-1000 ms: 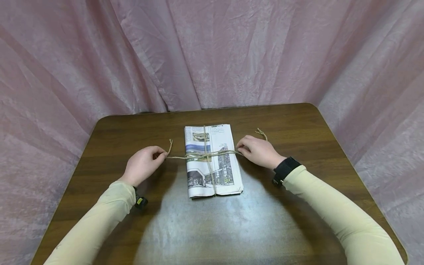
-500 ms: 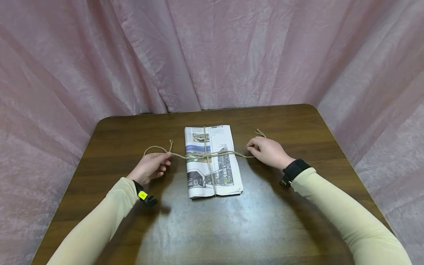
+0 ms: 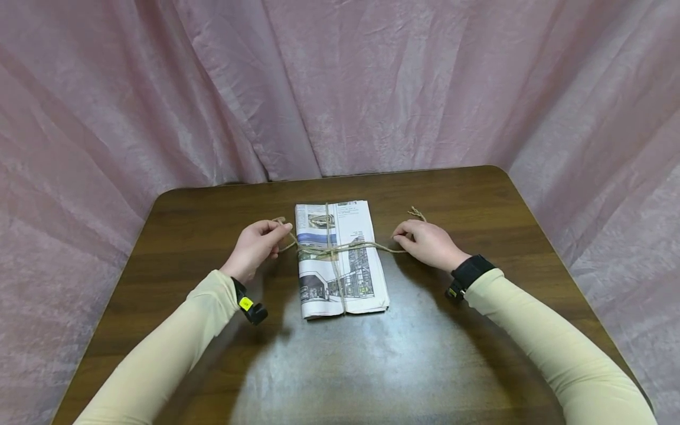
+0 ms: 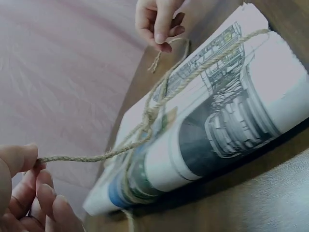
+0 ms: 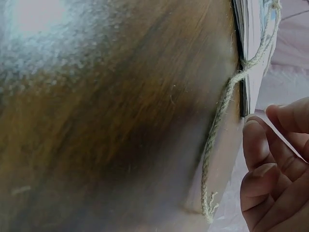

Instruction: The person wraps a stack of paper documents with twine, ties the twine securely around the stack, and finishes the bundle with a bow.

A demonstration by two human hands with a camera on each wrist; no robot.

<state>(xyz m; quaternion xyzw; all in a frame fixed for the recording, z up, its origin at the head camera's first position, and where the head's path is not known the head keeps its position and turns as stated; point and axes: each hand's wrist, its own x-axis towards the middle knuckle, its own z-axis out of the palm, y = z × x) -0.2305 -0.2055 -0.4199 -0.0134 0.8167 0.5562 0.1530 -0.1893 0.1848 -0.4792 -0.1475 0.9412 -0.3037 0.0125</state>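
Observation:
A stack of folded newspapers (image 3: 310,310) lies on the table, bound crosswise with twine (image 4: 96,158) that meets in a knot on top. My left hand (image 3: 256,247), at the stack's left side, pinches the twine between thumb and fingertips. In the left wrist view that strand runs taut from the knot to the fingertips. My right hand (image 3: 429,243) hovers just right of the stack, its fingers loosely bent and holding nothing. The right wrist view has the other twine end (image 5: 207,159) lying slack on the table, apart from the right fingers (image 5: 256,140).
The brown wooden table (image 3: 340,378) has rounded far corners. Pink curtains (image 3: 382,88) hang close behind it and on both sides. A dark band with a small device sits on each wrist, the right band (image 3: 470,271) and the left band (image 3: 247,304).
My left hand has shifted its hold on the twine and moved up and right toward the newspapers. My right hand has let go of its strand and drawn slightly right.

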